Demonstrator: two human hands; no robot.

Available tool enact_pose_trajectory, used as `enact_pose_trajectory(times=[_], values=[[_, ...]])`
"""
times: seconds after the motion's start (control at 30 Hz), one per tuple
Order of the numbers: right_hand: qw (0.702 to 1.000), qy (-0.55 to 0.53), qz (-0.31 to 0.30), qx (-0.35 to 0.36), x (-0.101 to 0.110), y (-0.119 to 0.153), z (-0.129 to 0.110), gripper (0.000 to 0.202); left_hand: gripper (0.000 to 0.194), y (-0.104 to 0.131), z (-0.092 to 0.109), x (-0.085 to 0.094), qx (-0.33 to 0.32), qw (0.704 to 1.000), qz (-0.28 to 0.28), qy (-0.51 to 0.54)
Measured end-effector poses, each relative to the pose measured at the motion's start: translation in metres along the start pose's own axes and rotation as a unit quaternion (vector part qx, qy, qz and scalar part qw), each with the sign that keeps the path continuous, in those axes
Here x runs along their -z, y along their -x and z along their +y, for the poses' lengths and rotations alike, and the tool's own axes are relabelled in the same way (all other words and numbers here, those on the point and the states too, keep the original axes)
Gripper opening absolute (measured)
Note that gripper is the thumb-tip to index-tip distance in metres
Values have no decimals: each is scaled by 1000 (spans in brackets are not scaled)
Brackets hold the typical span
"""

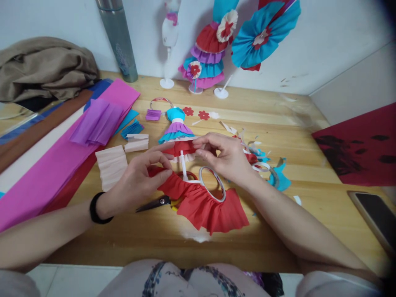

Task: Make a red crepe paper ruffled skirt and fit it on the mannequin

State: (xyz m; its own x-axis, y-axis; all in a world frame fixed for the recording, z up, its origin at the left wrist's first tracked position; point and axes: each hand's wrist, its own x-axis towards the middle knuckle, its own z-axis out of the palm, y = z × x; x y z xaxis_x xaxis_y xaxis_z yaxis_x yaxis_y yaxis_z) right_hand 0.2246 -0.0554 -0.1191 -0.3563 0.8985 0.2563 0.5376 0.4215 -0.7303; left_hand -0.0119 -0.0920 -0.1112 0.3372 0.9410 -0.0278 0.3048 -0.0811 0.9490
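A small dress form (176,128) in blue, purple, red and pale ruffled paper lies on the table, its white stand toward me. My left hand (148,171) has thumb and fingers pinched at the end of a gathered red paper strip (213,210), left of the skirt. My right hand (224,156) is closed at the skirt's right edge, thumb near the fingertips; what it pinches is too small to make out. The red strip fans out below the stand. A tape roll (213,184) rests against the strip, and black scissors (154,203) lie partly under it.
Colored paper sheets (93,136) and a brown cloth (46,66) are at left. A bottle (119,41) and decorated dress forms (207,53) stand along the wall. Paper scraps (280,177) lie right of my right hand, a phone (374,216) at far right.
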Motion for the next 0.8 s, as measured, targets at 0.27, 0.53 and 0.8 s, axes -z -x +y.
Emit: enact_pose_trajectory(times=[0.27, 0.53, 0.8], values=[[995, 84, 11, 60, -5, 1, 3, 21, 7, -1, -1, -2, 5, 1000, 0, 15], [977, 190, 49, 84, -7, -10, 6, 23, 8, -2, -5, -4, 9, 1000, -2, 23], [974, 163, 7, 154, -14, -22, 14, 25, 9, -2, -8, -3, 0, 1000, -9, 23]])
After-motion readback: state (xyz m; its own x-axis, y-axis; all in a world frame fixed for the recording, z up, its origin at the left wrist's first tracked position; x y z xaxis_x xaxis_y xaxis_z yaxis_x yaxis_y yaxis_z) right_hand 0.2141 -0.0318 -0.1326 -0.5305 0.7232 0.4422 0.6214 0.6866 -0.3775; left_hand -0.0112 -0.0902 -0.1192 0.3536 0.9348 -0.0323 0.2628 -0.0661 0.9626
